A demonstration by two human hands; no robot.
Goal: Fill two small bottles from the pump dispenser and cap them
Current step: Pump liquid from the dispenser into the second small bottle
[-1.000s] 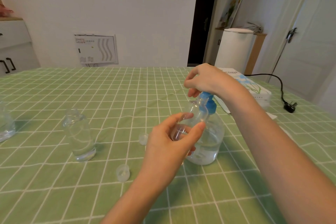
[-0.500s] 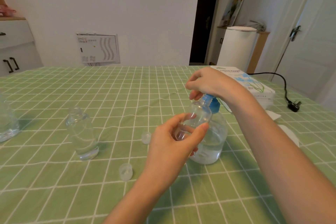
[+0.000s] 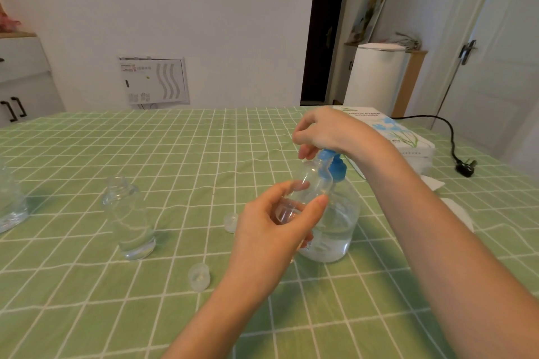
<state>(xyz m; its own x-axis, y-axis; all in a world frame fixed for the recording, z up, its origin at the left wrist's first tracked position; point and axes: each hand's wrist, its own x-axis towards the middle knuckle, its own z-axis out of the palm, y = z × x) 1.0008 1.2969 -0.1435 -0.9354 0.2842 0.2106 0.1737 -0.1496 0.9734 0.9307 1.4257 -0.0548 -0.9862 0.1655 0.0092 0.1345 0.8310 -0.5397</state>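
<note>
Only the word "PAPER" legible, atop the white tissue box [image 3: 408, 138]

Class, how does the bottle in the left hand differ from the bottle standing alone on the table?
The held bottle is lifted and tilted, gripped by the left hand at the pump dispenser; the standing bottle is upright on the tablecloth, untouched. Both are clear and uncapped.
</note>
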